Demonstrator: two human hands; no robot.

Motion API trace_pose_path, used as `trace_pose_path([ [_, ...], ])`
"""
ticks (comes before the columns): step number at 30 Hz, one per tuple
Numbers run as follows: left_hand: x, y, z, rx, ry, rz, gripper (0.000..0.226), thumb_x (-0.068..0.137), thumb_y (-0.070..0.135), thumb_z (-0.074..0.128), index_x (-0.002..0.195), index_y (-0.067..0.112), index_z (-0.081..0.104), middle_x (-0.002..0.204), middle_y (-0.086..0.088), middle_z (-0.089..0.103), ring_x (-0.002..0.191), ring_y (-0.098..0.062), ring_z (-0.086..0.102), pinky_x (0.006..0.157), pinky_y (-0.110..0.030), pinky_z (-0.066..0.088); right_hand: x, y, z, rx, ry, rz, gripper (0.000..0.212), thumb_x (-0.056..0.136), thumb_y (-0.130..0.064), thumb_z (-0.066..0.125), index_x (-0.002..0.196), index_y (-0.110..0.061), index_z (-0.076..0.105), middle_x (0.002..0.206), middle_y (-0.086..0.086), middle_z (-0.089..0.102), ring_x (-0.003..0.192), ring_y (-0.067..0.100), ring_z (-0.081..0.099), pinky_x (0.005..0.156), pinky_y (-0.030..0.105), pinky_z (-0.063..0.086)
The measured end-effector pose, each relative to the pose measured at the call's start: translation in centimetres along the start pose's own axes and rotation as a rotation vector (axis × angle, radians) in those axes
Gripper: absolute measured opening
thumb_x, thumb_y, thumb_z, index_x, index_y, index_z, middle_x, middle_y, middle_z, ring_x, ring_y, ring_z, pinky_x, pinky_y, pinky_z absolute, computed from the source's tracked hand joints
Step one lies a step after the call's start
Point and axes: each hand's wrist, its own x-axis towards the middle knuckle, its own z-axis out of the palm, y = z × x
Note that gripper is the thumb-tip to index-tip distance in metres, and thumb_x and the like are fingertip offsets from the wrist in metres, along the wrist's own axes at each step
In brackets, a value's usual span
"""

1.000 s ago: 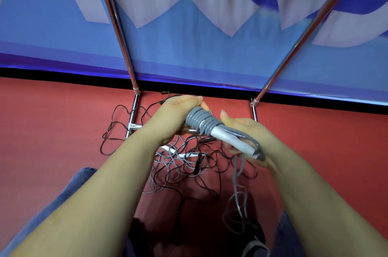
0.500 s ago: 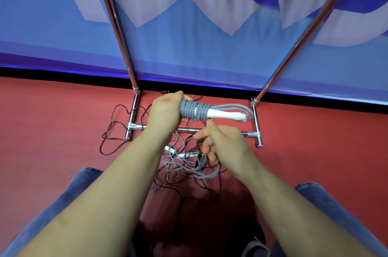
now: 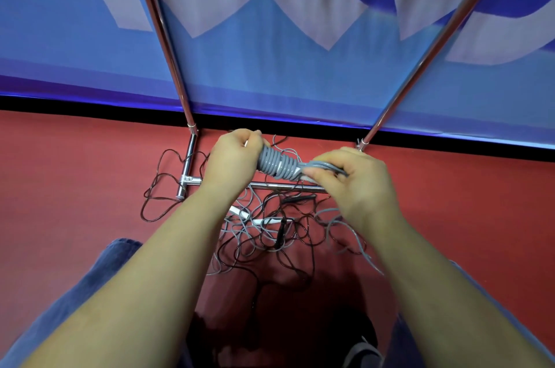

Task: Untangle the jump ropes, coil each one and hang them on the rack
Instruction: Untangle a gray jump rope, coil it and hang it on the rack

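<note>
The left hand is gripping one end of the grey coiled rope, while the right hand is pinching its loose strands just right of the coil. Beneath them, tangled ropes are lying on the red floor near the rack.

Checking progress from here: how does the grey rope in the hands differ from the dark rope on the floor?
The grey rope is wound in tight turns round its white handles, while the dark rope lies in loose loops. The grey rope is held up by the left hand and right hand; the dark rope is untouched on the red floor. The grey cord looks thicker. Neither hangs on the rack yet.
</note>
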Motion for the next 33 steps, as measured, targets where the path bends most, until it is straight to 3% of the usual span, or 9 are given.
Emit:
trace_pose_path([
  [4,-0.2,0.3,0.0,-0.065,-0.143,0.017,0.032,0.096,0.021,0.048,0.071,0.014,0.065,0.062,0.007,0.056,0.056,-0.004,0.047,0.06,-0.025,0.038,0.3,0.9,-0.4,-0.067,-0.07,0.064,0.013,0.08,-0.038,0.068,0.086,-0.029,0.074,0.089,-0.007,0.065,0.084,0.011,0.059,0.078,0.033,0.046],
  [6,-0.3,0.4,-0.2,-0.122,-0.197,0.02,0.032,0.097,0.02,0.048,0.071,0.013,0.065,0.054,0.014,0.054,0.051,0.003,0.046,0.057,-0.02,0.037,0.5,1.3,-0.7,-0.085,-0.223,0.171,0.019,0.082,-0.048,0.061,0.072,-0.034,0.069,0.076,-0.009,0.064,0.072,0.009,0.057,0.071,0.032,0.045],
  [10,-0.6,0.8,-0.6,-0.202,-0.282,0.022,0.032,0.098,0.02,0.048,0.073,0.009,0.065,0.057,0.011,0.053,0.053,-0.003,0.047,0.055,-0.015,0.04,0.5,1.0,-1.1,0.074,-0.453,0.288,0.045,0.089,-0.046,0.052,0.058,-0.015,0.062,0.048,-0.004,0.045,0.047,0.01,0.035,0.051,0.026,0.03],
  [18,-1.3,2.2,-0.8,-0.349,-0.384,-0.044,0.035,0.097,0.022,0.046,0.067,0.016,0.062,0.05,0.006,0.048,0.045,-0.012,0.034,0.043,-0.021,0.023,0.4,-0.3,-1.5,0.644,-0.534,0.567,0.036,0.091,-0.03,0.05,0.066,-0.008,0.063,0.044,-0.003,0.052,0.035,0.005,0.042,0.036,0.016,0.035],
  [23,-1.2,2.3,-0.5,-0.524,-0.396,-0.133,0.035,0.098,0.023,0.044,0.067,0.015,0.058,0.047,0.001,0.04,0.04,-0.012,0.025,0.045,-0.022,0.012,0.3,-0.6,-0.6,1.139,-0.5,0.717,0.016,0.069,-0.026,0.052,0.081,-0.022,0.062,0.039,-0.001,0.037,0.031,0.005,0.03,0.036,0.016,0.014],
  [25,-1.1,2.3,-0.4,-0.581,-0.376,-0.179,0.035,0.098,0.024,0.044,0.067,0.017,0.058,0.046,0.002,0.036,0.039,-0.011,0.022,0.046,-0.022,0.011,0.4,-0.6,0.1,1.26,-0.539,0.656,0.021,0.075,-0.033,0.05,0.062,-0.019,0.059,0.038,-0.002,0.035,0.032,0.003,0.027,0.034,0.013,0.015],
  [28,-0.9,2.1,-0.5,-0.588,-0.308,-0.226,0.032,0.099,0.023,0.042,0.07,0.015,0.054,0.038,0.008,0.035,0.031,-0.005,0.023,0.036,-0.013,0.017,0.5,-0.4,1.6,1.143,-0.33,0.599,0.038,0.084,-0.04,0.048,0.059,-0.013,0.052,0.039,-0.004,0.037,0.033,0.002,0.025,0.032,0.012,0.019],
  [31,-0.9,1.9,-0.1,-0.562,-0.252,-0.267,0.033,0.098,0.024,0.042,0.068,0.016,0.054,0.037,0.009,0.033,0.03,-0.005,0.022,0.036,-0.014,0.017,0.6,-0.3,2.7,0.908,-0.074,0.528,0.036,0.098,-0.031,0.04,0.068,-0.015,0.051,0.042,-0.001,0.043,0.031,0.002,0.028,0.033,0.013,0.02],
  [33,-0.9,1.9,0.2,-0.553,-0.218,-0.306,0.034,0.098,0.025,0.042,0.067,0.017,0.055,0.036,0.008,0.032,0.03,-0.005,0.021,0.037,-0.014,0.016,0.7,-0.6,2.8,0.873,-0.01,0.5,0.031,0.101,-0.02,0.036,0.075,-0.014,0.05,0.051,0.003,0.046,0.031,0.001,0.033,0.034,0.012,0.024],
])
